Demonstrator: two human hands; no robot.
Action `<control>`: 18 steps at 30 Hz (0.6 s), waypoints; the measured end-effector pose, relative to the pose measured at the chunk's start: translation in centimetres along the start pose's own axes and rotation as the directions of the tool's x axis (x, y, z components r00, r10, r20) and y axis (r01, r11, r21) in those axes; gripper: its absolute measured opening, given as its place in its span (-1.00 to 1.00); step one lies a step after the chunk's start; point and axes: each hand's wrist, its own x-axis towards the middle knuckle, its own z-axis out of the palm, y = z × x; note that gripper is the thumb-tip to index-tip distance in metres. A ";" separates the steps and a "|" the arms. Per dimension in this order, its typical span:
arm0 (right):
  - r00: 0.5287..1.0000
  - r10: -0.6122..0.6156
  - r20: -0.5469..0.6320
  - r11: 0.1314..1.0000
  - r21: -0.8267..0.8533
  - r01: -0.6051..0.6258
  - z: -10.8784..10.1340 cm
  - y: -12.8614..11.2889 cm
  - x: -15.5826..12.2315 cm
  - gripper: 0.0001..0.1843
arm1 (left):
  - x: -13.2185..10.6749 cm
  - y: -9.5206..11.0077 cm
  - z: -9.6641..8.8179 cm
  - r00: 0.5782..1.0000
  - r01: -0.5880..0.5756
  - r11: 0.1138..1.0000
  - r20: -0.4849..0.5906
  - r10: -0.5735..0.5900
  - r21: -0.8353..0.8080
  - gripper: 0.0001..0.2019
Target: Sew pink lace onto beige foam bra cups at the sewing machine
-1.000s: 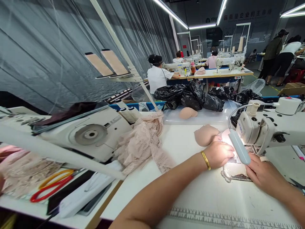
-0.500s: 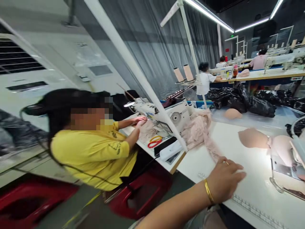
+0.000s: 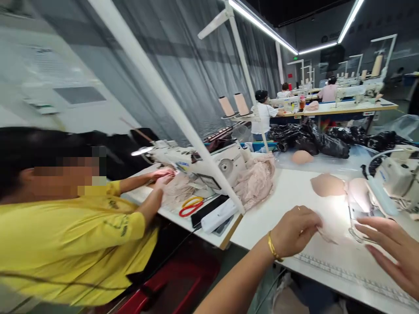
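My left hand (image 3: 294,232) is closed, thumb and fingertips pinching the edge of a thin, pale pink fabric piece (image 3: 332,229) above the white table. To the right, my right hand (image 3: 391,248) is open with its fingers stretched out, beside a bent metal rod (image 3: 355,234) at the sewing machine (image 3: 397,176). Behind the fabric lie a beige moulded cup (image 3: 327,185) and a paler cup (image 3: 358,194), which reaches toward the machine's lit needle area. Part of the fabric is washed out by the lamp's glare.
A co-worker in a yellow shirt (image 3: 75,244) sews at the machine (image 3: 225,165) on my left. Lace fabric (image 3: 258,179), red-and-yellow scissors (image 3: 190,207) and a white thread-stand pole (image 3: 176,109) are near. Behind are black plastic bags (image 3: 307,139); a ruler strip (image 3: 347,274) edges my table.
The view has swung right. My left hand has gone from loosely spread to pinching the pale fabric. My right hand has come into view by the sewing machine.
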 end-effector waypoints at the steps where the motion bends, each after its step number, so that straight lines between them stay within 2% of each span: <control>1: 0.999 0.018 0.051 0.999 0.030 -0.019 -0.6 -1.5 0.9 -0.46 | 0.5 0.7 -0.1 0.994 -0.060 0.986 0.084 0.075 -0.158 -0.82; 3: 0.970 0.135 0.204 0.968 0.180 -0.173 -1.5 -3.6 2.6 -0.33 | 1.4 1.5 0.1 0.958 -0.056 0.913 0.237 0.164 -0.405 -0.80; 5: 0.876 0.221 0.429 0.846 0.362 -0.391 -1.6 -4.6 3.5 -0.50 | 1.9 1.7 1.1 0.956 0.068 0.807 0.270 0.115 -0.586 -0.75; 6: 0.839 0.268 0.473 0.774 0.413 -0.480 -1.3 -4.8 3.7 -0.63 | 2.0 1.7 1.9 0.972 0.138 0.721 0.233 0.033 -0.680 -0.70; 7: 0.817 0.324 0.477 0.704 0.454 -0.545 -0.9 -4.8 3.6 -0.72 | 1.9 1.6 2.8 0.980 0.193 0.598 0.188 -0.072 -0.778 -0.63; 9: 0.792 0.466 0.395 0.590 0.528 -0.610 0.2 -4.6 3.2 -0.68 | 1.5 1.6 4.8 0.954 0.240 0.304 0.166 -0.249 -0.922 -0.44; 10: 0.776 0.529 0.343 0.545 0.564 -0.620 0.8 -4.4 2.9 -0.65 | 1.2 1.7 5.7 0.937 0.254 0.193 0.192 -0.291 -0.948 -0.33; 11: 0.757 0.579 0.303 0.501 0.600 -0.623 1.4 -4.3 2.6 -0.63 | 1.0 1.8 6.6 0.923 0.276 0.134 0.224 -0.312 -0.952 -0.22; 12: 0.741 0.610 0.279 0.461 0.636 -0.619 1.8 -4.2 2.3 -0.61 | 0.8 1.8 7.4 0.911 0.302 0.130 0.245 -0.331 -0.945 -0.14; 13: 0.730 0.626 0.273 0.422 0.669 -0.612 2.2 -4.2 2.1 -0.59 | 0.7 1.9 7.9 0.898 0.322 0.164 0.246 -0.364 -0.932 -0.14; 15: 0.713 0.642 0.284 0.352 0.717 -0.602 2.7 -4.1 1.7 -0.59 | 0.8 2.0 8.5 0.858 0.343 0.251 0.193 -0.476 -0.905 -0.38; 16: 0.702 0.652 0.286 0.325 0.732 -0.600 2.8 -4.0 1.6 -0.58 | 1.0 2.1 8.6 0.830 0.345 0.266 0.160 -0.535 -0.900 -0.51; 18: 0.676 0.683 0.276 0.298 0.740 -0.603 3.0 -3.8 1.2 -0.55 | 1.5 2.2 8.4 0.769 0.319 0.231 0.109 -0.630 -0.919 -0.57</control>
